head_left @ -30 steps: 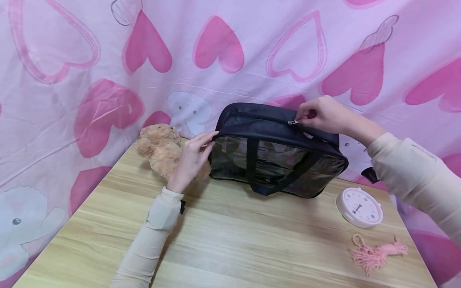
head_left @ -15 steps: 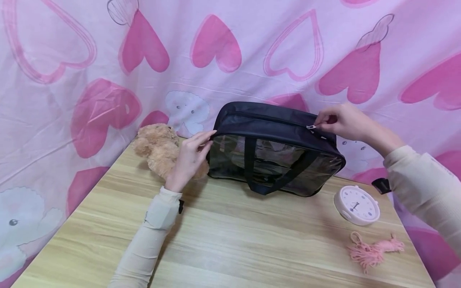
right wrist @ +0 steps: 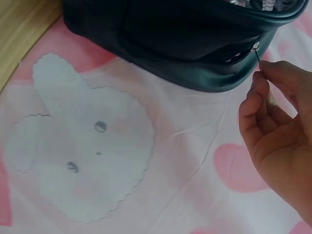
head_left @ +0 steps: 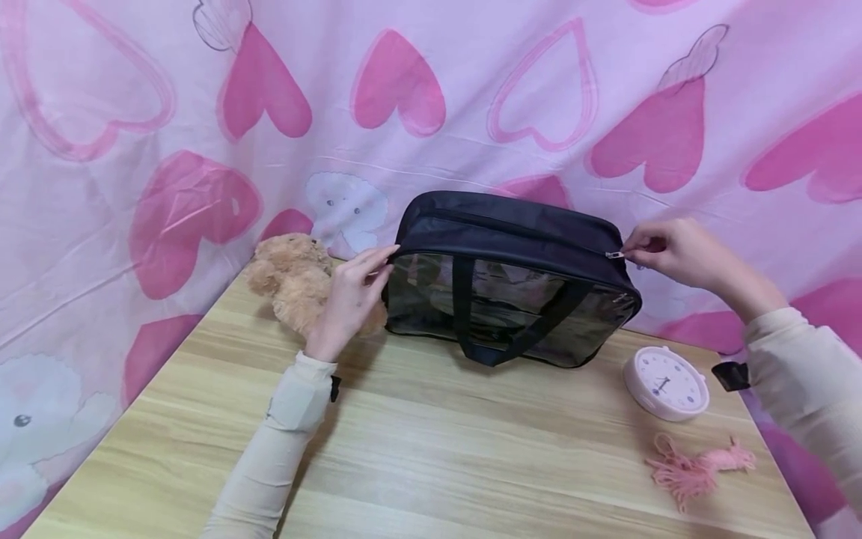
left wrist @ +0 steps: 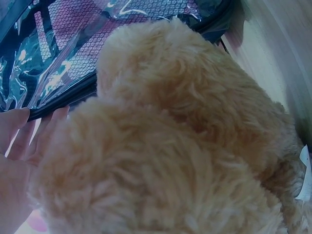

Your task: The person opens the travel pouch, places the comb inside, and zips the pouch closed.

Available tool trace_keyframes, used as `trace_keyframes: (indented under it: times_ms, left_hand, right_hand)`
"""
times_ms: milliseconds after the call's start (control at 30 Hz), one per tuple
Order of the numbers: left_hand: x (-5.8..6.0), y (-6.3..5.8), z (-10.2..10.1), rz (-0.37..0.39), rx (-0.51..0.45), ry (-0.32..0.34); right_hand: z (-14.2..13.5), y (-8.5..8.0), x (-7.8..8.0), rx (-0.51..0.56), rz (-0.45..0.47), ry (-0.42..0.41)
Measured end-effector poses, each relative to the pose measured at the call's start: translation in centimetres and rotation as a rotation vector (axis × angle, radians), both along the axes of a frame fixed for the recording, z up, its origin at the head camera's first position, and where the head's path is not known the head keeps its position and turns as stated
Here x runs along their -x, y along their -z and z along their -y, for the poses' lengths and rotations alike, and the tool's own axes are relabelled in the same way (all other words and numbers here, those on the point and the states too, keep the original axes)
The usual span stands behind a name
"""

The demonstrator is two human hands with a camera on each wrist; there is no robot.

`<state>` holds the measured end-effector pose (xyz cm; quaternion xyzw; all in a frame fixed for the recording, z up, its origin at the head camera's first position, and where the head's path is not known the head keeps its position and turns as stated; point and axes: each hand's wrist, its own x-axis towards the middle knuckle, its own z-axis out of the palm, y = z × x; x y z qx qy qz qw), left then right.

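A black bag [head_left: 465,236] with clear sides stands upright on the table, its black strap handle hanging over the front. At the bag's upper left corner, my left hand [head_left: 350,298] pinches the edge between thumb and fingers. My right hand [head_left: 687,253] pinches the metal zipper pull [head_left: 614,255] near the right end of the top. In the right wrist view, a short gap in the zipper shows beside the pull [right wrist: 256,46]. A fluffy tan plush toy [head_left: 294,273] lies behind my left hand, and its fur [left wrist: 175,87] fills much of the left wrist view.
To the right of the bag lies a pink round alarm clock [head_left: 668,383]. Nearer the front right is a bundle of pink cord [head_left: 697,470]. A pink heart-patterned curtain [head_left: 471,90] hangs behind and beside the wooden table [head_left: 417,449].
My right hand has drawn the zipper pull rightward along the bag's top to near its right end, and the opening has narrowed. My left hand stays at the left corner.
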<state>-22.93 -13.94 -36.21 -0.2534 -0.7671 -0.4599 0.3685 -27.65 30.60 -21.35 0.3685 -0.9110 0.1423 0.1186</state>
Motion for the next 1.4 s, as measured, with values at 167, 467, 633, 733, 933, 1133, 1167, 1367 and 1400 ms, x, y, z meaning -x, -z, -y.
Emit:
trace_keyframes:
  times_ms: [167, 467, 633, 733, 933, 1133, 1167, 1367, 1400]
  left_hand:
    - [-0.2, 0.1, 0.3, 0.011, -0.009, -0.014]
    - [-0.1, 0.1, 0.2, -0.004, 0.015, -0.008]
    - [-0.1, 0.0, 0.1, -0.001, 0.016, -0.011]
    - [-0.1, -0.1, 0.0, 0.0, 0.015, -0.008]
    - [0.0, -0.1, 0.1, 0.001, 0.012, -0.012]
    - [-0.1, 0.0, 0.0, 0.015, 0.016, -0.002]
    - [-0.1, 0.0, 0.0, 0.015, 0.015, -0.003]
    - [0.0, 0.1, 0.1, 0.016, 0.008, -0.003]
    - [0.0, 0.1, 0.1, 0.015, 0.007, -0.001]
  right_hand:
    - [-1.6, 1.0, 0.0, 0.07, 0.036, -0.016]
    - [-3.6, 3.0, -0.7, 0.165, 0.07, 0.065]
    - [-4.0, 3.5, -0.9, 0.212, 0.102, 0.099]
    - [-4.4, 3.8, -0.9, 0.24, 0.131, 0.113]
    - [-5.7, 5.1, -0.7, 0.261, 0.155, 0.133]
    - [-7.5, 8.0, -1.1, 0.338, 0.245, 0.182]
    - [-7.6, 8.6, -1.1, 0.346, 0.247, 0.172]
    - [-7.8, 11.6, -0.9, 0.403, 0.275, 0.161]
    - [-7.8, 12.1, -0.8, 0.418, 0.289, 0.166]
